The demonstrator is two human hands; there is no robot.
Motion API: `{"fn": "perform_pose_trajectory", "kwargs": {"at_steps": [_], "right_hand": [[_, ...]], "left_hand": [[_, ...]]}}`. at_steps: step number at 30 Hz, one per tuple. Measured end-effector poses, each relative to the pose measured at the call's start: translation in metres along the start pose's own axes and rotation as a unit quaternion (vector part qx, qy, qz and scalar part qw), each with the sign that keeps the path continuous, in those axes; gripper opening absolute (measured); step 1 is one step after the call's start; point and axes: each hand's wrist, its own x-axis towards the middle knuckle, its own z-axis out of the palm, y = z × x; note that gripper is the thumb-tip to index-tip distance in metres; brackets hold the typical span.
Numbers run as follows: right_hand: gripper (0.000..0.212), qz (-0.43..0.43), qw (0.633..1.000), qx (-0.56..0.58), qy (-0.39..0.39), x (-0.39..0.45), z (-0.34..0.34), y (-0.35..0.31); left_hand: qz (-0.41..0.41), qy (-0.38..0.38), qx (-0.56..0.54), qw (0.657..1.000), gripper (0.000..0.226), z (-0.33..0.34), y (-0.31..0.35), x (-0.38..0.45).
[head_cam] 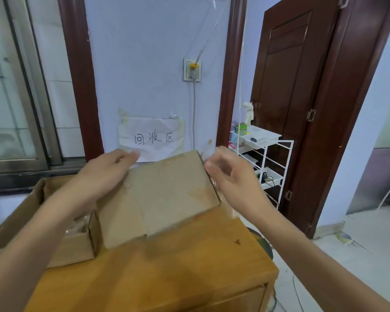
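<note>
Cardboard sheet [167, 197] lies flat on the wooden table [189, 266], between both hands. The left hand [106, 174] rests straight, open fingers on its far left corner. The right hand [230, 174] is relaxed, fingers a little curled, just beside the right edge; contact is unclear. The long axis runs left to right, the far right corner pointing toward the wall. An open box [20, 221] is close on the left, and bare tabletop remains on the near side

counter [189, 262] wooden | flat cardboard sheet [162, 199] on it, between left hand [106, 174] and right hand [230, 176] | open box [72, 246] below left hand
</note>
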Motion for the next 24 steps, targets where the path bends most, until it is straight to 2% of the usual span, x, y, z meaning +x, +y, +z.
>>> {"fn": "perform_pose_trajectory", "kwargs": {"at_steps": [2,3,5,8,10,12,14,16,17,19,21,24], "right_hand": [[0.014,-0.039,0.998,0.045,0.027,-0.022,0.003,-0.008],[0.014,-0.028,0.996,0.081,0.029,-0.036,0.007,-0.007],[0.015,0.032,0.988,0.152,0.018,-0.069,0.019,0.007],[0.022,0.109,0.980,0.167,-0.004,-0.121,0.035,0.043],[0.025,0.171,0.970,0.172,-0.023,-0.154,0.039,0.066],[0.028,0.229,0.950,0.211,-0.039,-0.177,0.035,0.086],[0.028,0.286,0.915,0.277,-0.068,-0.188,0.026,0.097],[0.046,0.343,0.891,0.290,-0.071,-0.190,0.019,0.102],[0.057,0.367,0.890,0.263,-0.068,-0.188,0.018,0.103],[0.062,0.391,0.894,0.201,-0.083,-0.181,0.020,0.102],[0.060,0.395,0.896,0.169,-0.108,-0.164,0.024,0.095],[0.051,0.368,0.914,0.143,-0.091,-0.122,0.019,0.080]], "left_hand": [[-0.066,-0.069,-0.070,0.993,0.097,-0.017,-0.010,0.000],[-0.089,-0.110,-0.107,0.984,0.098,-0.018,-0.014,-0.004],[-0.104,-0.155,-0.158,0.970,0.084,-0.005,-0.022,-0.018],[-0.054,-0.150,-0.066,0.985,0.065,0.045,-0.041,-0.043],[-0.046,-0.146,-0.035,0.988,0.064,0.078,-0.053,-0.064],[-0.060,-0.129,-0.036,0.989,0.077,0.105,-0.065,-0.084],[-0.092,-0.109,-0.048,0.989,0.108,0.122,-0.075,-0.096],[-0.148,-0.108,-0.126,0.975,0.126,0.130,-0.085,-0.100],[-0.168,-0.117,-0.173,0.963,0.127,0.132,-0.087,-0.102],[-0.173,-0.130,-0.226,0.950,0.116,0.135,-0.089,-0.104],[-0.140,-0.125,-0.230,0.955,0.095,0.136,-0.079,-0.105],[-0.062,-0.071,-0.234,0.968,0.090,0.133,-0.058,-0.094]]}}
